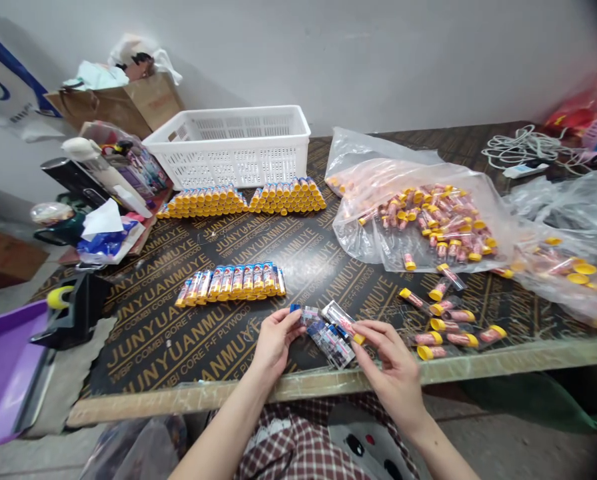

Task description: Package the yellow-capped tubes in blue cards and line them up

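Near the table's front edge, my left hand pinches a small blue printed label. My right hand holds a clear tube with a yellow cap, its capped end by my fingers. A pile of similar labels lies on the table between my hands, below the tube. Beyond my left hand lies a row of labelled tubes with yellow ends. Several loose tubes with pink contents are scattered to the right of my right hand.
Two stacks of labelled tubes sit before a white basket. An open plastic bag spills pink-filled tubes at the right, beside another bag. A black tape dispenser stands at the left. White cable lies at the back right.
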Available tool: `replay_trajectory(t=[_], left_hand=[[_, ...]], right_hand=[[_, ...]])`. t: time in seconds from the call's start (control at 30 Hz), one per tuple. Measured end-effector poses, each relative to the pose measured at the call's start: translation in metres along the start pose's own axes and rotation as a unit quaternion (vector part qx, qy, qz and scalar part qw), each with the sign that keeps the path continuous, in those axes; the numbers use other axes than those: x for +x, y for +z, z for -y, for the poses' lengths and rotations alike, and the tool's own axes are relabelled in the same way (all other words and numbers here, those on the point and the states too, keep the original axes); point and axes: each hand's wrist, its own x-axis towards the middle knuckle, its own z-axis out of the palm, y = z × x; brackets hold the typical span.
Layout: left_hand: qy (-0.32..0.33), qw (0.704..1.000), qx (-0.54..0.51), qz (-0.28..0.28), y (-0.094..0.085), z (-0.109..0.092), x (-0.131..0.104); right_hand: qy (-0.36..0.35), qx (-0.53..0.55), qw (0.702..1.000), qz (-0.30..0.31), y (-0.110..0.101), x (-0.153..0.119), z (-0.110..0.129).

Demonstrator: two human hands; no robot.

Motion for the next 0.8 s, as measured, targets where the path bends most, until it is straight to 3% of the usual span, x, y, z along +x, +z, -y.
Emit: replay_trajectory(t=[0.33, 0.5, 0.63, 0.8], left_hand=[[0.011, 0.999, -0.006, -0.039, -0.002, -0.004, -0.002], [0.058, 0.997, 0.031, -0.034, 0.0, 0.0, -0.005], [0.062, 0.996, 0.039, 0.041, 0.008, -0.002, -0.015], [-0.011, 0.992, 0.045, 0.118, 0.013, -0.005, -0.029]], right_hand=[[-0.06, -0.023, 0.998, -0.006, 0.01, -0.002, 0.006], [-0.069, 0.007, 0.996, 0.056, 0.012, -0.004, 0.008], [-0.05, 0.043, 0.992, 0.111, 0.015, -0.006, 0.005], [-0.061, -0.002, 0.994, 0.096, 0.018, -0.004, -0.001]])
